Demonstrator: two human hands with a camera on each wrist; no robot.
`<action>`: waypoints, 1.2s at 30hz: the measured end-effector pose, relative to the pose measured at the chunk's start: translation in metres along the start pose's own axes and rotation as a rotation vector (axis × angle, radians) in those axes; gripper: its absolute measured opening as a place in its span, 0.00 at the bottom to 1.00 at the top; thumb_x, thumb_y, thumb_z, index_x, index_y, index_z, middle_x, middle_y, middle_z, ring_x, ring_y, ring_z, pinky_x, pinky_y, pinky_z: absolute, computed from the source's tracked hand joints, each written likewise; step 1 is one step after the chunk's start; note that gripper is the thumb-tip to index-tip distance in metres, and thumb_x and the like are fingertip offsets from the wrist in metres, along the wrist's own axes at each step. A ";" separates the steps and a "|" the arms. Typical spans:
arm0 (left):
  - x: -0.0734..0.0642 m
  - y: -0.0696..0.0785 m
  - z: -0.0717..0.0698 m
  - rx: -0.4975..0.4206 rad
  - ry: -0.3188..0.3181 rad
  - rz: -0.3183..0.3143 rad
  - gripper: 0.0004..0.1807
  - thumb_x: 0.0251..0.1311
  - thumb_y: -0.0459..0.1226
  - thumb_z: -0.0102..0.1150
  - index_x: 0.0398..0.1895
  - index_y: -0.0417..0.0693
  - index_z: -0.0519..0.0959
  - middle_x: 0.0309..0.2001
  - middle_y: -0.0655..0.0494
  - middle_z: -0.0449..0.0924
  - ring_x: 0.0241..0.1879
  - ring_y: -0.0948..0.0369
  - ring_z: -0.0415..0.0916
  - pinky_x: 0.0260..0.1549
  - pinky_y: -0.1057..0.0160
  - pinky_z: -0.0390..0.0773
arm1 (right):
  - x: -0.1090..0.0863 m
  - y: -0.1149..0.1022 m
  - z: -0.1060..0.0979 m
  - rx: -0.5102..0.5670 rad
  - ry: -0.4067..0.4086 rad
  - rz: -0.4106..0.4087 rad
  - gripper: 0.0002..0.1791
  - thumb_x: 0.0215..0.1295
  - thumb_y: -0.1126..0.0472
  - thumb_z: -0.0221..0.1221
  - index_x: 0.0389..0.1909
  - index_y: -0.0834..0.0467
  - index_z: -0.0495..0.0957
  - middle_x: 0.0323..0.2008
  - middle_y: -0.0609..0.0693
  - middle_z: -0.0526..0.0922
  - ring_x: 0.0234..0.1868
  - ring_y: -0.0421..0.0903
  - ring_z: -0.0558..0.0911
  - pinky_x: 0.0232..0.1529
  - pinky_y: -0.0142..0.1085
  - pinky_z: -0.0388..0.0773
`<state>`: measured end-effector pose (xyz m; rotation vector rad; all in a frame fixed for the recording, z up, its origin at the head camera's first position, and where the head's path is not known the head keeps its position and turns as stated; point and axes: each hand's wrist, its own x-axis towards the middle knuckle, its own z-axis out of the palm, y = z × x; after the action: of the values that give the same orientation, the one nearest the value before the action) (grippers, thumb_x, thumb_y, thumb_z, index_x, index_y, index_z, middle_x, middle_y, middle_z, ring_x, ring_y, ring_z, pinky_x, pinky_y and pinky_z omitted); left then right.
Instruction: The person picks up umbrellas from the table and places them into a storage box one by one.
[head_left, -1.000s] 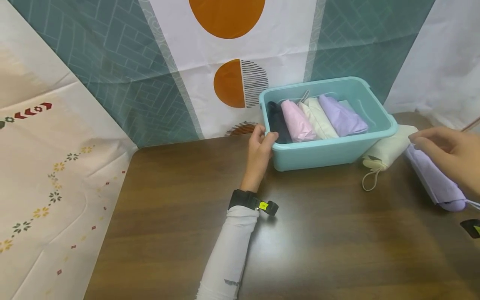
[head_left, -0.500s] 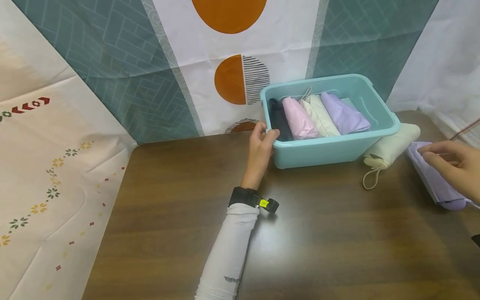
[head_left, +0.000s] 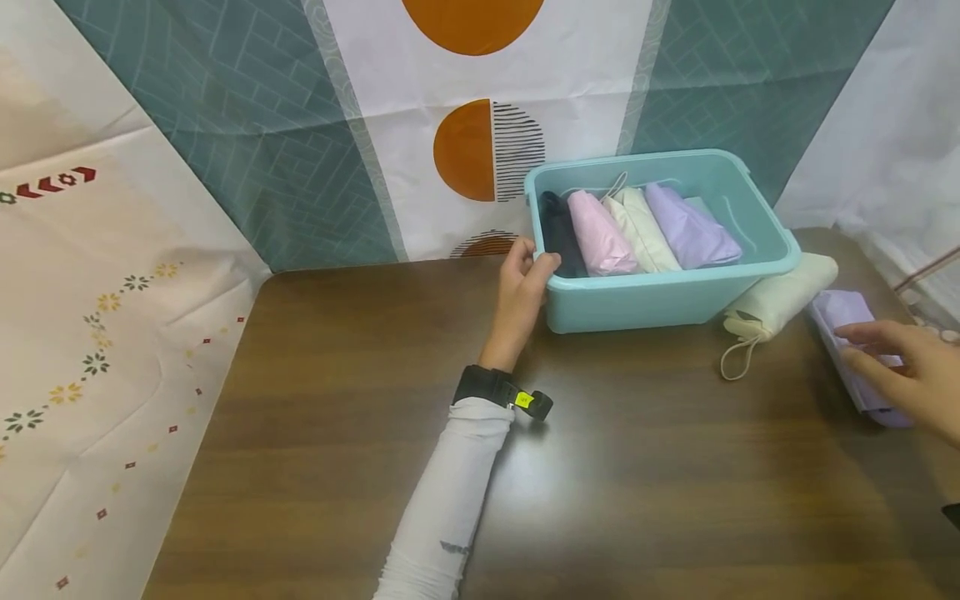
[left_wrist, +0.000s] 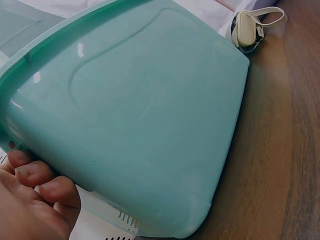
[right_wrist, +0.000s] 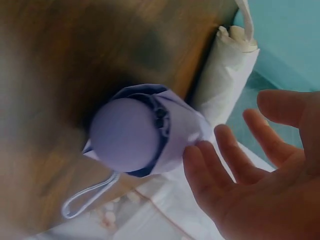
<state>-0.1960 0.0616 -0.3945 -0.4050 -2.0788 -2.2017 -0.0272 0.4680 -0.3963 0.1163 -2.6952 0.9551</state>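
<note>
My left hand [head_left: 520, 296] grips the near left corner of a light blue plastic bin [head_left: 637, 304], thumb over the rim and fingers outside. Inside lie several folded compact umbrellas: a black one [head_left: 558, 233], a pink one [head_left: 598, 233], a cream one [head_left: 643, 229] and a lavender one [head_left: 693, 225]. Beyond the bin's right end, my right hand [head_left: 915, 375] hovers over another lavender umbrella [head_left: 843, 308] with fingers spread loosely. In the right wrist view that umbrella's round handle [right_wrist: 125, 135] faces the camera; whether the fingertips touch the fabric I cannot tell.
Against the bin's right side lies a cream folded umbrella [head_left: 783, 292], its strap loop towards me. A wooden table [head_left: 337, 417] carries everything. Patterned cloth [head_left: 300, 167] hangs behind it, and pale cloth [head_left: 135, 375] borders the left.
My right hand has moved nearer to me along the lavender umbrella, uncovering its far end. The left hand still holds the bin corner. The head view has shifted slightly.
</note>
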 end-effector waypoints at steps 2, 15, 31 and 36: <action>0.000 0.001 0.000 0.000 -0.003 0.003 0.13 0.58 0.47 0.51 0.37 0.49 0.67 0.24 0.51 0.63 0.25 0.50 0.63 0.21 0.64 0.63 | -0.003 0.002 0.000 -0.027 0.005 -0.002 0.18 0.61 0.71 0.59 0.51 0.71 0.73 0.46 0.34 0.76 0.44 0.13 0.63 0.35 0.12 0.63; -0.003 0.002 0.001 0.014 -0.014 -0.014 0.12 0.59 0.46 0.50 0.39 0.49 0.67 0.26 0.50 0.65 0.25 0.55 0.64 0.23 0.65 0.65 | -0.028 0.007 0.005 -0.292 -0.073 0.186 0.45 0.54 0.53 0.66 0.66 0.70 0.56 0.52 0.83 0.60 0.52 0.81 0.56 0.41 0.67 0.54; -0.002 0.004 0.001 0.022 -0.015 -0.011 0.13 0.59 0.47 0.50 0.40 0.49 0.67 0.28 0.49 0.66 0.32 0.37 0.65 0.24 0.64 0.66 | -0.033 0.025 0.008 -0.317 -0.115 0.228 0.58 0.45 0.59 0.71 0.70 0.71 0.45 0.39 0.84 0.63 0.34 0.78 0.69 0.22 0.56 0.66; -0.001 0.004 0.001 0.021 -0.010 -0.009 0.13 0.59 0.47 0.50 0.40 0.49 0.67 0.28 0.49 0.66 0.31 0.42 0.66 0.24 0.64 0.66 | -0.032 0.024 0.008 -0.313 -0.096 0.220 0.57 0.44 0.61 0.71 0.70 0.72 0.47 0.41 0.85 0.63 0.34 0.77 0.70 0.24 0.57 0.65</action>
<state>-0.1939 0.0622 -0.3913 -0.4072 -2.1106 -2.1857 -0.0019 0.4812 -0.4258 -0.2073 -2.9529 0.5819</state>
